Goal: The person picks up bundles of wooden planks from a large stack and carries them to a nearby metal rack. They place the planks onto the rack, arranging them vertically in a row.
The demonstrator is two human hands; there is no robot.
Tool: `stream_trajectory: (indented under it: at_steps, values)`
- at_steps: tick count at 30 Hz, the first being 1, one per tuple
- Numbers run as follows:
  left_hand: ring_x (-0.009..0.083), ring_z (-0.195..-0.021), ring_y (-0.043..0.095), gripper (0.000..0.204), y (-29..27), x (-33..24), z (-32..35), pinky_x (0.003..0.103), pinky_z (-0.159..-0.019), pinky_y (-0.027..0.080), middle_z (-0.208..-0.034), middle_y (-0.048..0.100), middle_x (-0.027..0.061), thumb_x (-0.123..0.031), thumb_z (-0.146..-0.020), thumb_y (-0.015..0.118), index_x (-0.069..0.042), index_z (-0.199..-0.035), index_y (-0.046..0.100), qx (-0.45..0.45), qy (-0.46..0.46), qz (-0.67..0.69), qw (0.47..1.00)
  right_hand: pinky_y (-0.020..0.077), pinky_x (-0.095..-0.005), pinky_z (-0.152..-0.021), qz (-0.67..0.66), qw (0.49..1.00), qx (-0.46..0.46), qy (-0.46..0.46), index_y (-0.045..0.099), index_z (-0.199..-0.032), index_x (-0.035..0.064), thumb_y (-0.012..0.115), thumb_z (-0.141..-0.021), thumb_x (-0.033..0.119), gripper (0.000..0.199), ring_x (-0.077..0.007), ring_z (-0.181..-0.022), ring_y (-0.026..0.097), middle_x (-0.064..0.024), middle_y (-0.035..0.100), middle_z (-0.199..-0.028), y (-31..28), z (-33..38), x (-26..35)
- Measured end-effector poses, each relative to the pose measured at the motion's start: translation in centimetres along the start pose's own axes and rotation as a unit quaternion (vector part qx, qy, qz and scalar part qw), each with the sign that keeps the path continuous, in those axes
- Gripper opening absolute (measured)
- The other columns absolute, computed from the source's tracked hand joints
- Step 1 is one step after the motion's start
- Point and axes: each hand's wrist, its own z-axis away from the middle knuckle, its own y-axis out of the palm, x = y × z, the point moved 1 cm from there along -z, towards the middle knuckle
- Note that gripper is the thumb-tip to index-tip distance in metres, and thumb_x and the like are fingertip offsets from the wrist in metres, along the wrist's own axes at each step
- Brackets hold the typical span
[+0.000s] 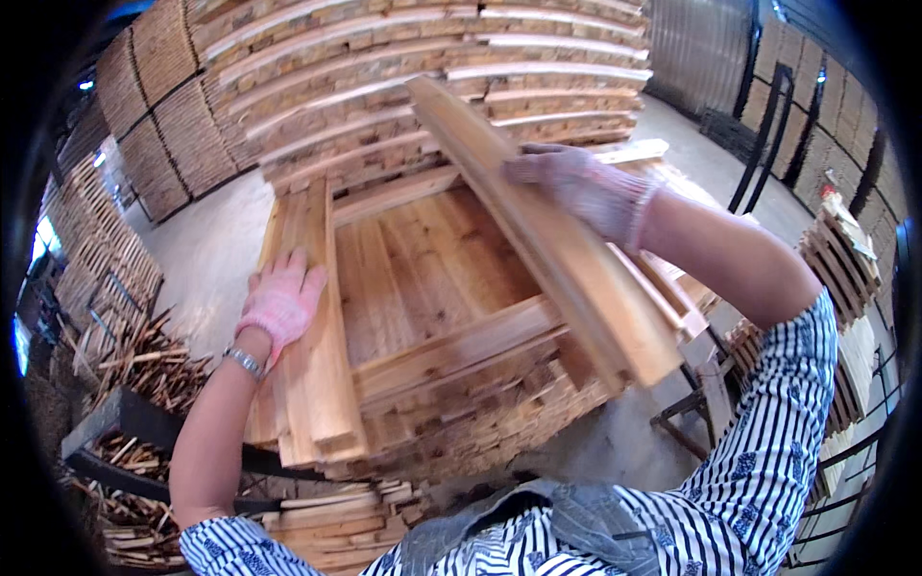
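My left hand, in a pink work glove, lies flat with its fingers spread on the long boards along the left side of the stack. My right hand, in a pale glove, grips the upper right edge of a long wooden board. That board slants across the stack, raised and smeared by motion, so part of what lies beneath is hidden. Between the hands, lower down, a layer of flat planks shows, with a crosswise board at its near side.
A tall pile of layered boards rises behind the stack. Scrap sticks lie at the left beside a dark metal frame. At the right stand more wood bundles and a dark upright rail. Concrete floor shows at the left.
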Motion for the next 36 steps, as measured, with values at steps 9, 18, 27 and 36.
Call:
stream_trajectory:
  at_steps: [9, 18, 27, 36]
  values:
    - [0.0382, -0.135, 0.042, 0.056, -2.3, -2.9, -0.6, 0.051, -0.113, 0.029, -0.145, 0.045, 0.0222, -0.032, -0.098, 0.041, -0.003, -0.145, 0.034, 0.017, -0.033, 0.034, 0.999, 0.0521, -0.0462, -0.085, 0.66, 0.658, 0.149, -0.331, 0.062, -0.112, 0.0027, 0.053, -0.094, 0.024, 0.029, -0.0393, -0.093, 0.068, -0.0237, 0.068, -0.098, 19.9, -9.0, -2.2]
    - [0.0442, -0.115, 0.057, 0.049, 0.2, 0.9, -1.4, 0.051, -0.097, 0.046, -0.123, 0.061, 0.0233, -0.024, -0.094, 0.048, -0.013, -0.141, 0.039, -0.04, -0.039, 0.021, 0.998, 0.0528, -0.042, -0.076, 0.529, 0.814, 0.092, -0.222, 0.064, -0.11, -0.0019, 0.063, -0.086, 0.037, 0.046, -0.0359, -0.083, 0.07, -0.0225, 0.071, -0.093, 19.1, -9.3, -1.1]
    - [0.0411, -0.117, 0.057, 0.053, 0.3, -0.7, -1.6, 0.048, -0.099, 0.046, -0.13, 0.058, 0.023, -0.02, -0.093, 0.048, -0.012, -0.144, 0.038, -0.048, -0.024, 0.027, 0.998, 0.0502, -0.0465, -0.085, 0.424, 0.894, 0.001, -0.141, 0.047, -0.127, -0.0009, 0.045, -0.096, 0.044, 0.054, -0.0405, -0.097, 0.066, -0.0291, 0.066, -0.102, 18.0, -9.9, -7.5]
    - [0.0435, -0.113, 0.057, 0.052, 0.3, 0.3, -0.7, 0.048, -0.097, 0.046, -0.122, 0.061, 0.0244, -0.02, -0.093, 0.048, -0.01, -0.143, 0.04, -0.041, -0.046, 0.019, 0.998, 0.0491, -0.0416, -0.095, 0.71, 0.701, -0.059, -0.014, 0.038, -0.144, 0.0052, 0.07, -0.08, 0.044, 0.082, -0.032, -0.119, 0.056, -0.0232, 0.055, -0.126, 2.8, -0.4, -2.8]
